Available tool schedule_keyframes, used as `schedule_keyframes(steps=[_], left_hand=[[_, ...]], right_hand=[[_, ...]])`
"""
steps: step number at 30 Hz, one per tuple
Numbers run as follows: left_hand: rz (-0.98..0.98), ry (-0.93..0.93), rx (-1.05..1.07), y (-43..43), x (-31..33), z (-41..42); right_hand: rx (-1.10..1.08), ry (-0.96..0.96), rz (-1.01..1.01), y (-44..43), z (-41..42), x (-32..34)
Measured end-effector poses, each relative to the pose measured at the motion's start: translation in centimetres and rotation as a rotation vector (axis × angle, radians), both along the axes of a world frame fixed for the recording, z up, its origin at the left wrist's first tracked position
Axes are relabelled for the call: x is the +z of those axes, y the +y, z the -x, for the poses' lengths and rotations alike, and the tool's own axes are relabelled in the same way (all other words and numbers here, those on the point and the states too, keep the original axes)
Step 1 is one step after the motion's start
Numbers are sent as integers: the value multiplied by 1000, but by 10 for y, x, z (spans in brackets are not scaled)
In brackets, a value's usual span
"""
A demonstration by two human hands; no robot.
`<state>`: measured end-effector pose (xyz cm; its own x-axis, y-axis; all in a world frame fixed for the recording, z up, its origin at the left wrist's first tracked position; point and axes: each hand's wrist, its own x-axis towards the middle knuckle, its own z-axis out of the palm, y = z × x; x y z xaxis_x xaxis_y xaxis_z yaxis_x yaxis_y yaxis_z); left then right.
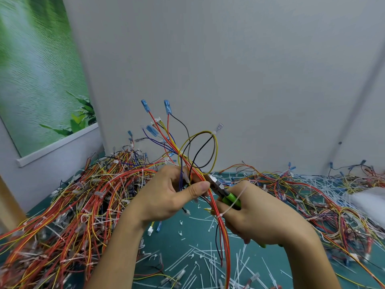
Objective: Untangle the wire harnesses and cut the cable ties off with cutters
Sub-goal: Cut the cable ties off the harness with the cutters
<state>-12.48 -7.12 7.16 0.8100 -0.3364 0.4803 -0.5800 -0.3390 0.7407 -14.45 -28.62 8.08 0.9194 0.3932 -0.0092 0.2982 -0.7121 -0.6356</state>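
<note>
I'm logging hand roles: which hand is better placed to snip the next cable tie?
Right. The right hand grips the green-handled cutters, tip beside the wire harness, while the left hand pinches that harness and holds no tool.

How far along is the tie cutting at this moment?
Partly done. Done: many cut ties litter the green mat. In hand: the left hand grips one harness while the right hand holds the cutters with their nose at the bundle; a white tie still circles it lower down. Left: the big pile on the left still shows ties.
</note>
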Motion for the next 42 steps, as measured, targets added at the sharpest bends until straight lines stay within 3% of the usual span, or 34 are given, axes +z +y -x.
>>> schedule_keyframes(steps=[14, 24, 42], left_hand=[[17, -12, -13, -4, 2, 2], [-3, -76, -12, -4, 3, 3], [1, -28, 106, -7, -8, -8]], right_hand=[[-17, 11, -14, 1, 3, 2], [-26, -86, 32, 6, 1, 0], [-32, 52, -56, 8, 5, 4]])
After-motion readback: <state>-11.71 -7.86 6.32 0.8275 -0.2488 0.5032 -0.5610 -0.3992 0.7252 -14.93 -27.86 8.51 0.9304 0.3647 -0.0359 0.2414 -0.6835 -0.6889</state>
